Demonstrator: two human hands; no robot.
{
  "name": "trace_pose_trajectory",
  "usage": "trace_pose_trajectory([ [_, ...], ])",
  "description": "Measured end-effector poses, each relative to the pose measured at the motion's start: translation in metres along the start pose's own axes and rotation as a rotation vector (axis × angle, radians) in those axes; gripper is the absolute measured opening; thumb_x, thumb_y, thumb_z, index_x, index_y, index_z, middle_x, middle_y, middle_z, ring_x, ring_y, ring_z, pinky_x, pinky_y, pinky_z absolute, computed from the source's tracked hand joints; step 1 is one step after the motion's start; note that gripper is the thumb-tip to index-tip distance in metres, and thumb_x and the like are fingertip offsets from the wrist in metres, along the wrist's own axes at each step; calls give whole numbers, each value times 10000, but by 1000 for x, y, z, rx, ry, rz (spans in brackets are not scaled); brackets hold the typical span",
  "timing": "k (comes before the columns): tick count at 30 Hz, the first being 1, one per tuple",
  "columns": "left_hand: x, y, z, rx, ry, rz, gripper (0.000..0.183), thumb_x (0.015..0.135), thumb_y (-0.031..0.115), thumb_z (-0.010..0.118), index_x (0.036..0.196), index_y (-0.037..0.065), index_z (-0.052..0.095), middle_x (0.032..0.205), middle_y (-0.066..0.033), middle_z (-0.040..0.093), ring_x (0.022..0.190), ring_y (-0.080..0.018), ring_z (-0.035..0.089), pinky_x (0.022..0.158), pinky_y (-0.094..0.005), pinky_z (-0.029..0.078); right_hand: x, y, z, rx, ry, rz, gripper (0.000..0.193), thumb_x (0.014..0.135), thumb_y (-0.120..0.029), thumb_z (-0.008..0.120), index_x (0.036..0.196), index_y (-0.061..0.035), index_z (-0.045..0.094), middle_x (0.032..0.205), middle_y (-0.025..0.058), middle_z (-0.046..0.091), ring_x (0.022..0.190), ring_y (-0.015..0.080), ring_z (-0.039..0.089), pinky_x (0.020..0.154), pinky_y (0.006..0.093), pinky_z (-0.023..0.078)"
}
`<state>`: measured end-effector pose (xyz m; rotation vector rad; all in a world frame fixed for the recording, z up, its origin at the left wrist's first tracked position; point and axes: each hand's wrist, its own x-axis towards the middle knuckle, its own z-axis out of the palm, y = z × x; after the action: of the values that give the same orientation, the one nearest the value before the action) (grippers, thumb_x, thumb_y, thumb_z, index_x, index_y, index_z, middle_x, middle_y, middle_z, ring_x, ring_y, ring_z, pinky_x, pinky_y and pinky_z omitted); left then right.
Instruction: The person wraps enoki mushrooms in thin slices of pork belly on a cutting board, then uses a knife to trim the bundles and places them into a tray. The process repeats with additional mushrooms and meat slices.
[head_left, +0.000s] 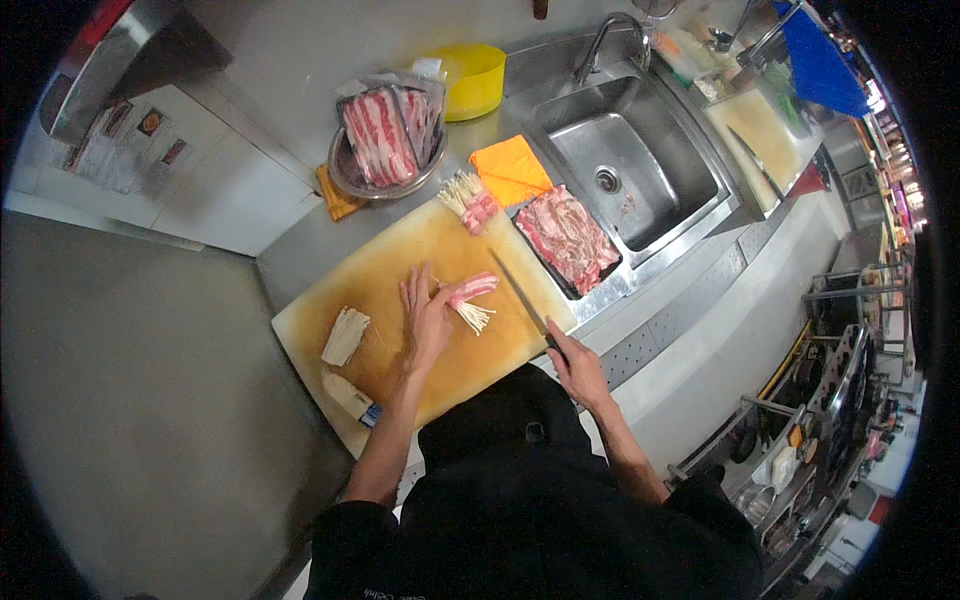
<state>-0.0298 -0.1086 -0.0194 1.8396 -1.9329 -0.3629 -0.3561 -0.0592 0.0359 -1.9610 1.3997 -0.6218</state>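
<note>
**Hands at the cutting board with a meat-wrapped mushroom roll**

The person stands at a steel counter, in front of a large yellowish cutting board (420, 300). The left hand (425, 312) lies flat on the board with the fingers spread open; the fingertips touch the near end of a roll of sliced meat around enoki mushrooms (472, 298). The hand does not close on the roll, it only rests beside and against it. The white mushroom stems stick out from the lower end of the roll.

The right hand (577, 368) is at the right edge of the board and is closed around the handle of a long knife (520, 295). The blade lies along the board, just to the right of the roll, with the tip pointing away from the person.

On the left part of the board there are two loose bundles of enoki mushrooms (345, 336), one nearer to the person than the other. At the far edge of the board lie finished rolls (470, 200). Behind the board stands a metal bowl with packed sliced meat (385, 140), and to the right a tray of sliced meat (567, 238) sits beside the sink (630, 160). An orange cloth (510, 168) lies between the bowl and the sink.
</note>
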Motion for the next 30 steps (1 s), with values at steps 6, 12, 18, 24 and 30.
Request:
trace_pose_trajectory([
  [6,-11,63,-2,-288,251,-607,420,926,148,770,1267,-14,585,1246,-272,665,1192,-451,632,993,-550,507,17,-15,24,-60,-194,59,607,1055,-137,613,1632,-237,453,933,230,614,817,462,656,754,540,533],
  [12,14,54,18,-150,127,-696,389,862,207,832,1099,-14,617,893,-219,749,866,-411,754,791,-509,577,15,-5,42,-29,-147,-6,587,1078,-187,585,1644,-230,431,932,227,630,757,453,666,713,545,565],
  [18,8,18,31,-222,91,-634,375,847,252,865,1022,-10,662,883,-213,769,859,-389,772,774,-473,587,11,-19,57,-22,-183,25,617,1075,-177,582,1661,-234,397,921,245,636,755,461,674,706,546,572],
  [24,8,20,20,-195,76,-704,351,908,313,817,992,-7,699,872,-204,766,848,-392,756,801,-497,571,8,-36,77,-25,-153,92,656,1057,-124,597,1667,-255,394,887,230,613,715,437,663,688,527,568],
  [30,21,22,17,-247,85,-676,357,963,353,772,976,-1,724,899,-200,771,861,-381,754,789,-475,569,10,-54,90,-47,-126,130,675,1051,-129,599,1676,-243,373,899,235,612,695,445,661,662,536,576],
])
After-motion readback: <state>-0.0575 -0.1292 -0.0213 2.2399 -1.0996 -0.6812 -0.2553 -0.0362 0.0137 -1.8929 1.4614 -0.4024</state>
